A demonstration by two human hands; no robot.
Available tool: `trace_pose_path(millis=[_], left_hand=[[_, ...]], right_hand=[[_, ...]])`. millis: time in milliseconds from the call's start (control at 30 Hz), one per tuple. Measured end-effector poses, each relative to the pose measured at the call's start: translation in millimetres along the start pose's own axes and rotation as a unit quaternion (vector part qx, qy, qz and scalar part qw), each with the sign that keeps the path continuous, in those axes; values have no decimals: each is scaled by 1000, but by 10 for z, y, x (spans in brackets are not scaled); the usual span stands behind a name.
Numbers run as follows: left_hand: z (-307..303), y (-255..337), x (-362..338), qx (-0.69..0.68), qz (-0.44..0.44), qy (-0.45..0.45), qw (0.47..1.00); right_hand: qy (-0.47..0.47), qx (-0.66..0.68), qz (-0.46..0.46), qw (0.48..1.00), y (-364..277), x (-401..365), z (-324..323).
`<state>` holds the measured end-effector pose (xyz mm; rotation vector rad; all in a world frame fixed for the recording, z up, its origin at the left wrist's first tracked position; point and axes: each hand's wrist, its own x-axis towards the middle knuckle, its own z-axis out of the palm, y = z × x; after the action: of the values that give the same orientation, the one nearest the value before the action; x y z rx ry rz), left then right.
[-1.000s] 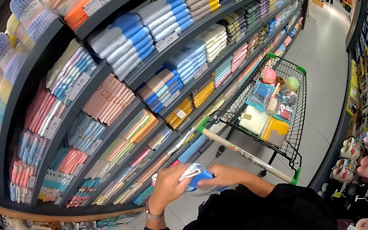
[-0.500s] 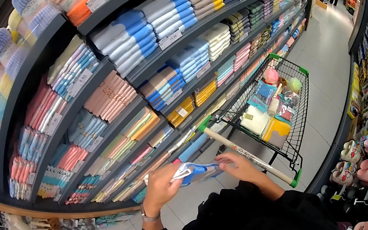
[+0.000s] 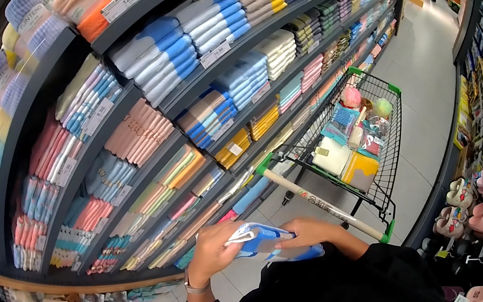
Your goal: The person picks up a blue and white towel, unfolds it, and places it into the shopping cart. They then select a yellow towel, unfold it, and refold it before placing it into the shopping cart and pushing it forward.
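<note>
The left hand (image 3: 217,246) clasps one end of the folded blue-and-white cloth (image 3: 262,239), which lies between the hands; a slack hold could let it unfold; the right hand (image 3: 308,232) grasps its middle; swinging wide could knock the cart handle (image 3: 323,204).

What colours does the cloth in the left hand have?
The cloth is mainly blue and white, shown in the head view.

Brt light, hvy fisheye dist.
</note>
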<state>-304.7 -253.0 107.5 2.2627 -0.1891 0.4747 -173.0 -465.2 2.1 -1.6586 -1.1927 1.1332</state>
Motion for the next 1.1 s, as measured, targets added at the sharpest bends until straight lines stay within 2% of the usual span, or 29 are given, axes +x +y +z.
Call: trace_pose_path(millis=[133, 233, 333, 433, 467, 600, 633, 733, 833, 933, 967, 1067, 1100], left_hand=[[-30, 149, 42, 26, -6, -52, 998], [-8, 278, 63, 94, 31, -72, 992], [23, 474, 36, 176, 49, -97, 978], [155, 491, -45, 167, 99, -102, 976], [189, 474, -64, 163, 112, -104, 975], [188, 379, -29, 155, 89, -76, 981], [153, 351, -40, 154, 59, -74, 984], [114, 167, -40, 124, 33, -35, 991], [101, 138, -44, 119, 13, -15, 993], [83, 100, -65, 134, 7, -17, 991], [81, 95, -64, 139, 7, -19, 990], [64, 161, -4, 184, 25, -28, 982], [79, 185, 6, 201, 51, -30, 978]], right_hand=[[-62, 33, -7, 997, 106, 42, 77], [-48, 50, 11, 998, 298, 167, 177], [41, 59, -50, 996, 394, 233, 162], [122, 27, -142, 982, 461, 322, 141], [137, 9, -130, 982, 464, 318, 144], [171, -69, -76, 980, 444, 276, 162], [174, -91, -61, 979, 420, 258, 165], [171, -107, -95, 975, 304, 146, 120], [206, 49, -95, 973, 50, -53, 47], [181, 265, -21, 947, 75, -183, -19], [129, 288, -31, 948, 128, -204, -96], [-60, 413, 19, 909, 93, -201, -93], [-92, 415, 40, 904, 131, -129, 33]])
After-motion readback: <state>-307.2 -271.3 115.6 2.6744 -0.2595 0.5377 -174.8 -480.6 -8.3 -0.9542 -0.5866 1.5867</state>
